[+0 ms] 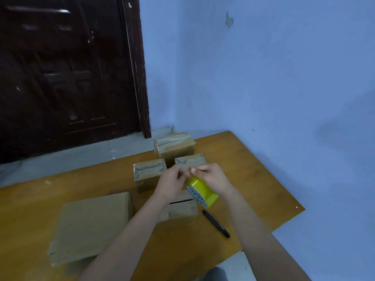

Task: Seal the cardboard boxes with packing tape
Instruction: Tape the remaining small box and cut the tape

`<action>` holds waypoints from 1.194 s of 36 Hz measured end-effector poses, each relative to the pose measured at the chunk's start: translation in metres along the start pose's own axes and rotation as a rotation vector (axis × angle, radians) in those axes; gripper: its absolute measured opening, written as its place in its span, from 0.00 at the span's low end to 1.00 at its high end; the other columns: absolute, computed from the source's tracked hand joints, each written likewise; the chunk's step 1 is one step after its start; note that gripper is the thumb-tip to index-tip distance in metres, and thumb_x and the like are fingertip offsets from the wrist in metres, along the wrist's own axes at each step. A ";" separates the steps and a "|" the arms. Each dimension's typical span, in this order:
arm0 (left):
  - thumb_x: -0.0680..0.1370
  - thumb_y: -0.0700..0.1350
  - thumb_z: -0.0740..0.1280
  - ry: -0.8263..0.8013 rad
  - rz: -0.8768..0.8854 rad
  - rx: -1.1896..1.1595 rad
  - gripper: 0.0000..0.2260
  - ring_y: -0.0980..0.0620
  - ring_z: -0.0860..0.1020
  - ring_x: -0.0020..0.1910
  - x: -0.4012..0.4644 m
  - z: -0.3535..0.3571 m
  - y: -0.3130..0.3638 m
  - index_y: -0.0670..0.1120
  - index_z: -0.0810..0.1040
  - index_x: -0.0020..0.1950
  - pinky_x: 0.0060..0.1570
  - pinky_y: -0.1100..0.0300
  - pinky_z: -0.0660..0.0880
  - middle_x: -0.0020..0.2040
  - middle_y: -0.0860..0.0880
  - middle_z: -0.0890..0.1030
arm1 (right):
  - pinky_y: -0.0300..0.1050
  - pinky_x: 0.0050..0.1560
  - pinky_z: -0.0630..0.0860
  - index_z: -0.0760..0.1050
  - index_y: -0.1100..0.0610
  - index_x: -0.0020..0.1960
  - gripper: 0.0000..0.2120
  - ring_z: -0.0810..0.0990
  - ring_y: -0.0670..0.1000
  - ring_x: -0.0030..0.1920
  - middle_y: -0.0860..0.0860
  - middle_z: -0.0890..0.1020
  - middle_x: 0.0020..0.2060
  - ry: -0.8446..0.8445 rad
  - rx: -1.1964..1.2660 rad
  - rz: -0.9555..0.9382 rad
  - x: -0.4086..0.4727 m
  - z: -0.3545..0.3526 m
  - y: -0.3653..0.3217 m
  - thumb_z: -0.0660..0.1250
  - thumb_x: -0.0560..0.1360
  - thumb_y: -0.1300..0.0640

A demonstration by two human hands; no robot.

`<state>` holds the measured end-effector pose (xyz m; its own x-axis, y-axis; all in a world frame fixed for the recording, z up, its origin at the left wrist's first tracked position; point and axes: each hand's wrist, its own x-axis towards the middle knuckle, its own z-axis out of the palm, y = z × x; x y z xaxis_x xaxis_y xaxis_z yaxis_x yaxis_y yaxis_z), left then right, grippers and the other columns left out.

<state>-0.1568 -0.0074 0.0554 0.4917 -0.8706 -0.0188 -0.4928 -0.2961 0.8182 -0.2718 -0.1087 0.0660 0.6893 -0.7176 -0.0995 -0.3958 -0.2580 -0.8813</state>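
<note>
Both hands met above the middle of the orange-brown wooden worktop (253,159). The right hand (213,176) carried the yellow roll of packing tape (203,191), which hung around its fingers at the palm side, its patterned edge facing the camera. The left hand (172,182) was raised against it, and the curled fingertips of both hands came together just above the roll; motion blur hid whether a tape end was pinched between them, so the left hand's grip could not be judged.

Directly beneath the hands sat a small brown cardboard box (182,209) with a dark slit across its top. Beyond it stood two small taped cardboard boxes (149,173) side by side, and behind them a taller taped cardboard box (174,147). A wide, flat cardboard box (91,226) lay at the left. A black marker pen (216,223) lay on the worktop just right of the near box.
</note>
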 end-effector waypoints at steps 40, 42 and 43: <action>0.81 0.38 0.62 0.546 -0.575 -0.842 0.07 0.47 0.79 0.32 -0.024 -0.010 -0.065 0.40 0.72 0.43 0.33 0.60 0.77 0.36 0.43 0.79 | 0.37 0.32 0.66 0.75 0.56 0.34 0.15 0.73 0.45 0.30 0.47 0.74 0.29 -0.260 -0.201 -0.022 0.023 -0.046 0.044 0.68 0.75 0.48; 0.81 0.38 0.62 0.601 -0.564 -0.831 0.08 0.47 0.78 0.32 -0.023 -0.003 -0.063 0.40 0.72 0.42 0.30 0.61 0.77 0.36 0.42 0.78 | 0.39 0.30 0.62 0.73 0.57 0.34 0.18 0.69 0.45 0.28 0.47 0.71 0.27 -0.231 -0.436 -0.069 0.028 -0.041 0.046 0.66 0.75 0.44; 0.81 0.38 0.62 0.628 -0.564 -0.835 0.08 0.47 0.78 0.32 -0.022 -0.001 -0.063 0.40 0.72 0.41 0.30 0.61 0.77 0.36 0.42 0.78 | 0.41 0.32 0.62 0.74 0.59 0.36 0.21 0.69 0.47 0.29 0.48 0.70 0.27 -0.205 -0.598 -0.104 0.031 -0.039 0.047 0.65 0.75 0.42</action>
<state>-0.1360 0.0307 0.0050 0.8701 -0.2849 -0.4022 0.4126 -0.0254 0.9106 -0.2928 -0.1681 0.0389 0.8212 -0.5460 -0.1657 -0.5496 -0.6787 -0.4871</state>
